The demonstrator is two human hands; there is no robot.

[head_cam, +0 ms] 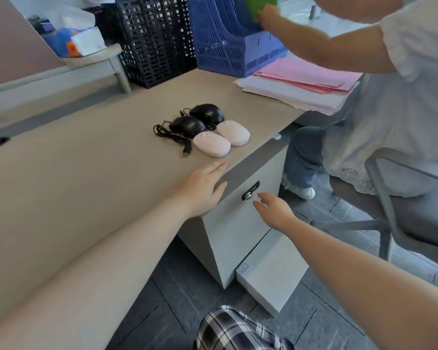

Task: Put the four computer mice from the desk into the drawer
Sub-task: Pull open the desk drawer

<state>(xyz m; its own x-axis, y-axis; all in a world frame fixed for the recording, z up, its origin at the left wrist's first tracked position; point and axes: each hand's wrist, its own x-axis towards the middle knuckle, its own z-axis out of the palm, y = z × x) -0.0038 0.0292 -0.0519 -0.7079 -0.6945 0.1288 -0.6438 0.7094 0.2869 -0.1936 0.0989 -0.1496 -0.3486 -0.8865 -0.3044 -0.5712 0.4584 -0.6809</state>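
Two black wired mice (187, 125) (208, 113) and two pale pink wireless mice (212, 144) (234, 132) lie grouped on the beige desk (86, 173) near its front edge. My left hand (202, 189) rests flat on the desk edge, just short of the nearest pink mouse, holding nothing. My right hand (273, 210) hovers with fingers apart in front of the white drawer cabinet (238, 223), close to its black lock (250, 190). The upper drawer front looks closed. A lower drawer (271, 276) sticks out a little.
Another person (390, 109) sits on a chair at the right, reaching into a blue file rack (228, 44). Pink and white papers (301, 84) lie beside it. Black file racks (154, 39) stand at the back. My checked trouser leg (238, 332) shows below.
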